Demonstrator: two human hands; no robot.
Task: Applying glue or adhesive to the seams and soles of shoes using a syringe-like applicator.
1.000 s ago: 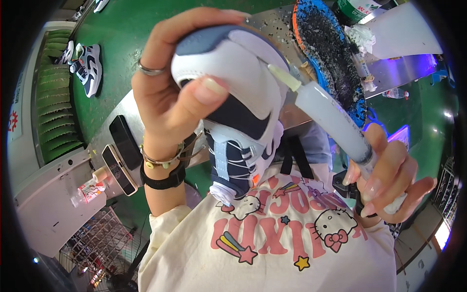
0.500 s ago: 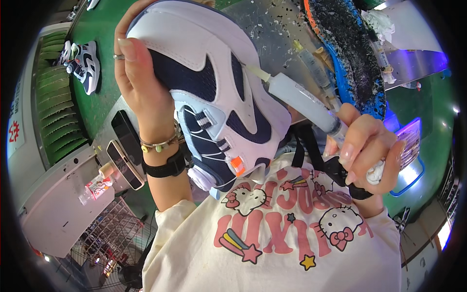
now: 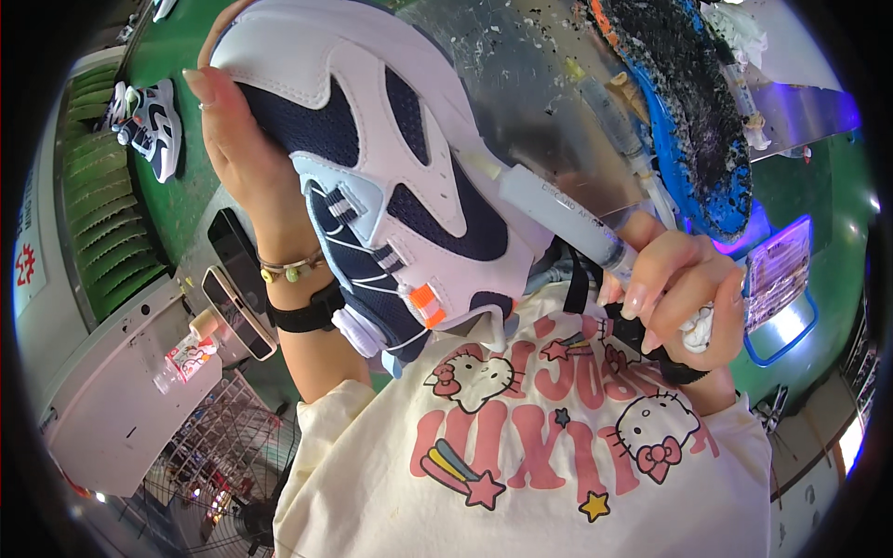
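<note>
Green floor (image 3: pixel 834 219) past table edge (image 3: pixel 809 136) — left fingers (image 3: pixel 224 119) clasp shoe (image 3: pixel 379 139), right fingers (image 3: pixel 665 270) syringe (image 3: pixel 553 205).

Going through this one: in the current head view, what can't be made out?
In the head view:
Left hand: most fingers, hidden behind the shoe.
Syringe: much of its rear, covered by the right hand.
Nozzle tip: too faint and small to tell whether it touches the shoe.
Black-crusted blue thing: upper end, cut off by the top edge.

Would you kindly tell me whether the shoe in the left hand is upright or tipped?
Tipped: the left hand holds the shoe with its side facing the camera and its sole edge toward the picture's upper right.
</note>
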